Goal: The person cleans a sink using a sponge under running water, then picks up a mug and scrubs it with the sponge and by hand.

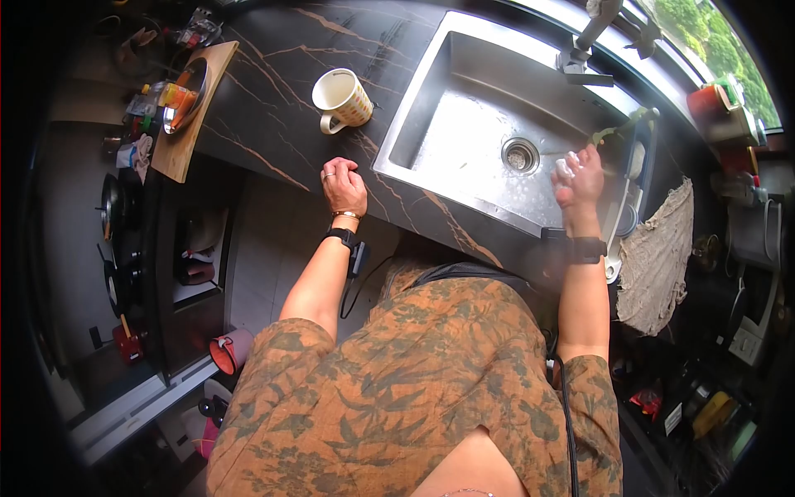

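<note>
My right hand (582,178) is over the right side of the steel sink (476,108), fingers curled in and white foam on the fingertips. Whatever it may hold is hidden by the foam and blur. At the counter's front edge, my left hand (344,187) is loosely closed, with nothing visible in it. The mug (354,106), pale with a coloured pattern, stands upright on the dark counter beyond my left hand, its handle toward me. Inside the sink, the round drain (521,156) lies to the left of my right hand.
A tap (580,58) rises behind the sink. Beside my right hand sits a narrow caddy (636,161), with a beige cloth (658,257) near it. On the far left, a wooden board (178,153) carries a pan (195,91). Jars (716,103) stand by the window.
</note>
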Demonstrator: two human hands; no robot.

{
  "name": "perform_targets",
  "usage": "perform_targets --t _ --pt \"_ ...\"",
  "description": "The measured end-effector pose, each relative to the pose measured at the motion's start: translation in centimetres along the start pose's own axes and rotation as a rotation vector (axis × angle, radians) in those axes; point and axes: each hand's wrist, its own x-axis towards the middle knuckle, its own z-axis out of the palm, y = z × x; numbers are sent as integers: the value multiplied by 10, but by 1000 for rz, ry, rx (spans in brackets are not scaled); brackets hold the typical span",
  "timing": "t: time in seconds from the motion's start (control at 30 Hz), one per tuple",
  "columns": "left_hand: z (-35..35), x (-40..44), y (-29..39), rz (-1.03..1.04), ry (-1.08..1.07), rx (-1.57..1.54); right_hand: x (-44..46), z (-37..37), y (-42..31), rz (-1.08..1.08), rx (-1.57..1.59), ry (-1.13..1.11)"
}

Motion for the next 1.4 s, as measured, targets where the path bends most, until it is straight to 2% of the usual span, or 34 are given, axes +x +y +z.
perform_targets --t 0.27,0.37,0.53,0.7,0.77,0.8,0.9,1.03,1.07,1.17,1.2,1.23,1.27,1.3,1.4 --pt "0 -1 0 -7 -7 7 5 3 3 61 1 12" --pt "-1 0 2 1 -4 0 56 -29 6 163 133 -377" --pt "-1 1 3 -1 4 -6 91 -2 -41 -200 -244 -190" --pt "-2 2 7 6 5 8 162 10 -79 -949 -1157 -13" --pt "-3 3 7 -15 -11 15 201 4 -76 -1160 -1380 24" --pt "-4 2 8 -24 -22 16 201 9 -77 -1176 -1375 -47" --pt "-4 3 7 -28 -36 19 185 10 -88 -844 -1498 -119" --pt "-4 3 8 -12 -37 24 170 10 -79 -817 -1513 65" --pt "-4 3 8 -6 -35 26 175 4 -70 -1057 -1417 98" --pt "-2 3 6 0 -25 29 154 17 -48 -1296 -1080 118" --pt "-2 2 7 -7 -28 27 136 27 -40 -881 -865 -84" --pt "-2 1 7 -11 -32 26 139 29 -21 -537 -428 -298" --pt "-3 2 7 -12 -36 26 110 48 -17 -238 -150 -292" --pt "-3 3 7 -14 -36 25 110 49 -8 -151 -39 -360" --pt "-4 2 8 -28 -52 23 120 56 3 -18 25 -385"
